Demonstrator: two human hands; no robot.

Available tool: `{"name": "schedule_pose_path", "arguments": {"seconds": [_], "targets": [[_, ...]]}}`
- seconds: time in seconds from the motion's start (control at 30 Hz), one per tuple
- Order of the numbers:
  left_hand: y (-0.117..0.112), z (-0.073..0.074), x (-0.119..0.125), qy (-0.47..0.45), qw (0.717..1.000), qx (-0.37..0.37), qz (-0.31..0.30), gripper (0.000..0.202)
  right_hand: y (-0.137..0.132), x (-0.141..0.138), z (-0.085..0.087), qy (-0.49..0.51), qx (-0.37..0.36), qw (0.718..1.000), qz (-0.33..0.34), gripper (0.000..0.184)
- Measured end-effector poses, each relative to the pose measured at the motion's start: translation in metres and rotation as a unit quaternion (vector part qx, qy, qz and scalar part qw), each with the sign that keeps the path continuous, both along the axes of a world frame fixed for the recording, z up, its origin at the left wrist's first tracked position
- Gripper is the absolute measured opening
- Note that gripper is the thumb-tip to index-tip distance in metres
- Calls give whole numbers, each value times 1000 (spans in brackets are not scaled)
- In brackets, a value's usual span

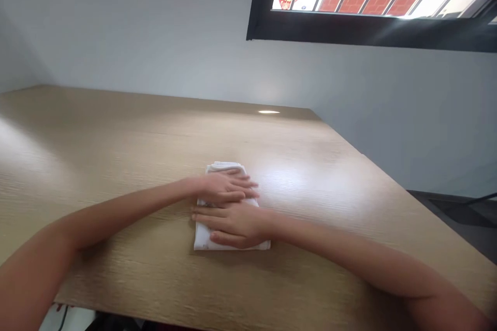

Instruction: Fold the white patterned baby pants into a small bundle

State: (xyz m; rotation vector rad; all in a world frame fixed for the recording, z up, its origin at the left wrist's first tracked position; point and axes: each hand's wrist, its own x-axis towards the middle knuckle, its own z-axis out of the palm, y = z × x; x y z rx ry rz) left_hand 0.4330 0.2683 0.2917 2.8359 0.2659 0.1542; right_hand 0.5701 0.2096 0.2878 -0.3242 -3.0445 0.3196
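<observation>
A white folded cloth [204, 238] lies flat on the wooden table [128, 258], its far end showing several stacked layers. My left hand [225, 186] rests palm down across the far half of the cloth, fingers stretched out to the right. Just nearer to me, my right hand [233, 223] lies flat on the near half, with its fingers pointing left. Both hands press on top of the cloth rather than gripping it. Between them, the two hands cover much of its middle.
Behind the table is a pale wall [155, 31], with a dark-framed barred window [326, 26] at upper right. The table's right edge slants down toward the lower right. A dark cable [481, 199] shows beyond that edge. Below the near edge at left is a white object [73, 318].
</observation>
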Motion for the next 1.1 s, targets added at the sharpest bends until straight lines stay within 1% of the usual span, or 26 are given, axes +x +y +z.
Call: {"name": "schedule_pose_path", "arguments": {"seconds": [0.1, 0.17, 0.27, 0.33, 0.4, 0.43, 0.5, 0.53, 0.57, 0.6, 0.63, 0.67, 0.7, 0.73, 0.77, 0.8, 0.87, 0.97, 1.03, 1.1], "targets": [[28, -5, 8, 10, 993, 89, 72, 41, -9, -1, 3, -1, -40, 998, 41, 45], [42, -8, 9, 0, 985, 122, 121, 39, -16, -3, 5, -3, -64, 996, 70, 44], [52, -12, 8, -26, 977, 126, 169, 40, -28, -6, 12, -7, -105, 989, 99, 43], [50, -13, 5, -58, 965, 153, 203, 41, -33, -6, 22, -18, -139, 984, 111, 40], [39, -12, 0, -94, 947, 203, 232, 42, -34, -5, 37, -32, -166, 979, 112, 36], [30, -12, -4, -109, 937, 227, 242, 42, -34, -3, 45, -43, -165, 980, 100, 33], [5, -8, -11, -123, 929, 247, 246, 40, -33, 2, 59, -72, -125, 989, 37, 26], [-9, -6, -16, -118, 932, 237, 246, 37, -33, 5, 64, -88, -90, 992, -10, 24], [-24, -3, -20, -101, 940, 213, 247, 33, -33, 8, 67, -105, -51, 991, -60, 25], [-39, 1, -24, -73, 949, 177, 249, 31, -34, 11, 69, -126, -17, 986, -106, 33], [-53, 4, -28, -39, 957, 137, 251, 32, -35, 13, 68, -149, 10, 979, -141, 43], [-64, 8, -31, -3, 963, 102, 250, 39, -36, 15, 67, -173, 28, 971, -166, 51], [-74, 10, -34, 29, 966, 77, 246, 50, -38, 16, 65, -193, 41, 964, -180, 55], [-82, 12, -35, 55, 967, 66, 239, 62, -39, 17, 62, -211, 50, 959, -184, 54], [-88, 12, -36, 74, 968, 66, 231, 72, -40, 17, 59, -224, 60, 955, -183, 48], [-92, 12, -36, 89, 967, 74, 225, 76, -40, 17, 57, -232, 71, 953, -180, 40], [-96, 9, -34, 111, 963, 97, 224, 71, -41, 17, 54, -244, 94, 949, -176, 28], [-95, 5, -31, 111, 960, 122, 225, 61, -39, 16, 54, -246, 112, 943, -193, 24], [-90, 6, -32, 102, 964, 115, 219, 50, -34, 17, 58, -254, 94, 940, -209, 21], [-81, 9, -36, 85, 971, 83, 206, 28, -24, 20, 66, -266, 43, 937, -223, 13]]}}
